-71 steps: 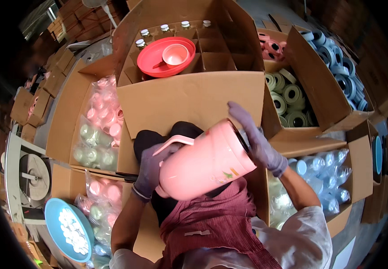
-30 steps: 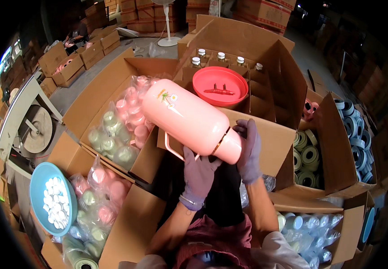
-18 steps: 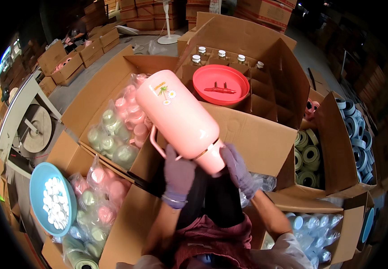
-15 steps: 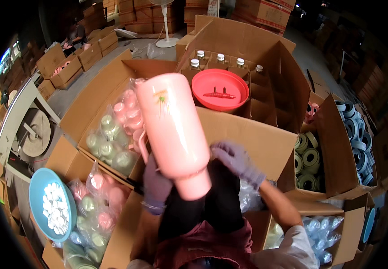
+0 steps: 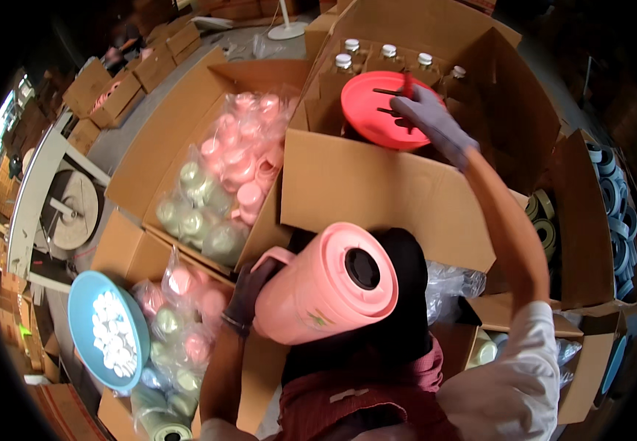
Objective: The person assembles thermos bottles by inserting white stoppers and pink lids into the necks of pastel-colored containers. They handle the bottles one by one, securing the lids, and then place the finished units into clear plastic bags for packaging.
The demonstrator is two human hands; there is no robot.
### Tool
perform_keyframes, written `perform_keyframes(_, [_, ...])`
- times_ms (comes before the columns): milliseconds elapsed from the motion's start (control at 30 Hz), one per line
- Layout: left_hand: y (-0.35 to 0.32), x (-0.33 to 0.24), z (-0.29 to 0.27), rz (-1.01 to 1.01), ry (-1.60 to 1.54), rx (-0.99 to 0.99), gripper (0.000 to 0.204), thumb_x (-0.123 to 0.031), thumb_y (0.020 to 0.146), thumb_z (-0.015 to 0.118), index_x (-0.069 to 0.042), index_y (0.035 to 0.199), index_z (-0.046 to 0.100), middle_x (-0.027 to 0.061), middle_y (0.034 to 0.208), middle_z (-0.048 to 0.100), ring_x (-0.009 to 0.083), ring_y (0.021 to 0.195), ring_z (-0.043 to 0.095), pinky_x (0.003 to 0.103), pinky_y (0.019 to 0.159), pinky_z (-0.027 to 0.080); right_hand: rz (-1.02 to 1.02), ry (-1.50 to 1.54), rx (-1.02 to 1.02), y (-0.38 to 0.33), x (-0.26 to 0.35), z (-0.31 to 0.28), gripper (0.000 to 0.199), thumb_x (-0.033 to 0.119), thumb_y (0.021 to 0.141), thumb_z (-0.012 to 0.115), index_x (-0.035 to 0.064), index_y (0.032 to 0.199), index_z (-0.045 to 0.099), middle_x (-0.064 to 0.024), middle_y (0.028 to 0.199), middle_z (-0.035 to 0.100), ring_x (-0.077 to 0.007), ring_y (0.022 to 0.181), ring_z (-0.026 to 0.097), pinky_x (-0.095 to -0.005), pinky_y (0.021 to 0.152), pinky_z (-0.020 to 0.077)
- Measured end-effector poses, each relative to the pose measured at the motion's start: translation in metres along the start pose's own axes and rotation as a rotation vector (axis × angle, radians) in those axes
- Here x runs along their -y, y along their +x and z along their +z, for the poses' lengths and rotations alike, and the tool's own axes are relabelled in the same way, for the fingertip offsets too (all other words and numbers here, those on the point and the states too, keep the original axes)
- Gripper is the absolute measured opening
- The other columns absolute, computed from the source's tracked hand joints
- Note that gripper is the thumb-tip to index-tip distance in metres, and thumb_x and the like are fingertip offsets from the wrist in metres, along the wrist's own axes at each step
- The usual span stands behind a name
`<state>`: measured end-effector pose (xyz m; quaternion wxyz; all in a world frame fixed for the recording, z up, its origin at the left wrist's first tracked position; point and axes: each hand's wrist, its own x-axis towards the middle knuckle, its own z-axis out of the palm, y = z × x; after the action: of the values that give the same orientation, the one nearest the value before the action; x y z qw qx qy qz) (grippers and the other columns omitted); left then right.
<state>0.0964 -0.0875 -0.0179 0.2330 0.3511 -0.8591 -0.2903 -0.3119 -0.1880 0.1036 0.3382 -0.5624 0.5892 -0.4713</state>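
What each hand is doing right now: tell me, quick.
Left hand: holding the pink jug, fingers mostly hidden.
Right hand: closed on the red two-pronged tool over the red bowl.

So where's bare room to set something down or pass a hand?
Bare floor shows between the white frame and the carton of bagged parts. Reaching across the bare flap between pink jug and red dish looks possible. Crowded: that carton and the blue basin.

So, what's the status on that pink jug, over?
Left fingers at tilted pink jug's handle. Right fingers gripping red two-pronged tool over red bowl. Nothing covering jug's black-centred end.
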Motion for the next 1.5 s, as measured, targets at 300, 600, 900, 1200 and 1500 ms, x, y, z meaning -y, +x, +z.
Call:
perform_keyframes(300, [0.058, 0.007, 0.026, -0.092, -0.751, 0.28, 0.024, -0.015, 0.096, 0.056, -0.002, 0.116, 0.062, 0.0072, 0.112, 0.063, 0.0165, 0.101, 0.061, 0.032, 0.091, 0.047, -1.303, -0.913, 0.513, -0.179, 0.055, 0.01, 0.01, 0.019, 0.083, 0.062, 0.014, 0.091, 0.06, -0.0103, 0.111, 0.058, -0.029, 0.107, 0.059, -0.0544, 0.1, 0.0461])
perform_keyframes(600, [0.063, -0.021, 0.009, 0.086, -0.545, 0.381, 0.019, -0.02, 0.094, 0.058, -0.003, 0.096, 0.066, 0.0074, 0.091, 0.068, 0.0148, 0.085, 0.063, 0.031, 0.076, 0.049, -1.214, -0.681, 0.562, -0.207, 0.059, 0.023, 0.016, 0.021, 0.077, 0.063, 0.0119, 0.087, 0.056, -0.0072, 0.09, 0.058, -0.0268, 0.08, 0.06, -0.0401, 0.071, 0.0514])
perform_keyframes(900, [0.05, -0.064, -0.019, 0.453, -0.046, -0.536, 0.017, -0.006, 0.075, 0.065, -0.004, 0.091, 0.065, 0.0118, 0.096, 0.068, 0.0322, 0.094, 0.066, 0.039, 0.085, 0.053, 0.787, 1.212, 0.313, -0.248, -0.083, 0.037, 0.026, 0.034, 0.1, 0.053, 0.0095, 0.092, 0.055, 0.0008, 0.063, 0.049, -0.0089, 0.042, 0.039, -0.0223, 0.039, 0.031])
perform_keyframes(1200, [0.09, -0.027, -0.008, -0.08, -1.052, -0.534, 0.019, -0.007, 0.09, 0.062, 0.001, 0.106, 0.068, 0.0107, 0.098, 0.07, 0.0207, 0.092, 0.066, 0.03, 0.084, 0.052, 0.302, 0.406, -0.18, -0.243, -0.032, -0.018, 0.039, 0.041, 0.097, 0.057, 0.0023, 0.102, 0.056, -0.0093, 0.081, 0.064, -0.016, 0.054, 0.06, -0.0278, 0.05, 0.0499])
perform_keyframes(1500, [0.09, -0.101, 0.072, 1.144, -0.307, 0.224, 0.045, -0.026, 0.08, 0.067, -0.006, 0.119, 0.058, 0.0131, 0.141, 0.048, 0.0297, 0.139, 0.037, 0.05, 0.118, 0.026, -0.256, -1.139, -0.08, 0.011, -0.06, -0.07, 0.026, 0.015, 0.083, 0.069, 0.0053, 0.106, 0.064, -0.019, 0.105, 0.06, -0.0373, 0.095, 0.062, -0.0444, 0.082, 0.05])
